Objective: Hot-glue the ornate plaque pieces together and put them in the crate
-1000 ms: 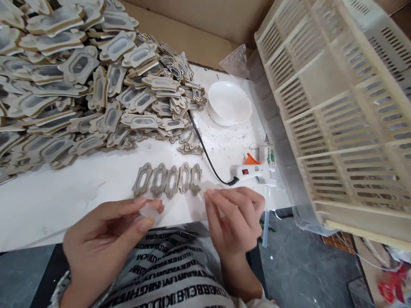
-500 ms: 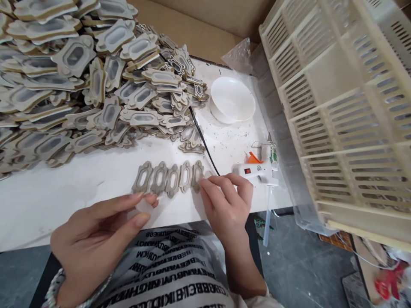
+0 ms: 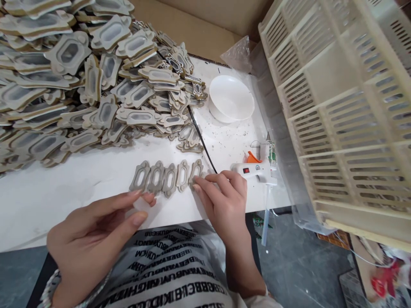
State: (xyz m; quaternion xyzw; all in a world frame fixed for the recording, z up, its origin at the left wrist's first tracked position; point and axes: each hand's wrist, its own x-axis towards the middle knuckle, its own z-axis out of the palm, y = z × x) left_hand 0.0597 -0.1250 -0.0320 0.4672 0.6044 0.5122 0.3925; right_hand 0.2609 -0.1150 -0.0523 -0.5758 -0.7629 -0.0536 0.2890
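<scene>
Hands are working apart from each other, both over the near edge of the white surface (image 3: 80, 188). Left hand (image 3: 93, 226) is pinching a translucent piece (image 3: 140, 205) between thumb and fingers. Right hand (image 3: 226, 203) is reaching its thumb and index tips to the lower part of the end frame (image 3: 196, 168); can't tell if it's gripping or only pressing. That frame is ending a row of five; the other four frames (image 3: 169, 179) are lying side by side just beyond the left fingertips and running toward the right hand. Glue gun (image 3: 239, 169) is lying just beyond and right of the right hand, its black cable (image 3: 203, 139) running away behind. White bowl (image 3: 221, 113) is sitting farther out past the right hand. Big pile of frames (image 3: 105, 113) is filling the area beyond the left hand. Slatted crate (image 3: 323, 81) is standing well off to the right.
</scene>
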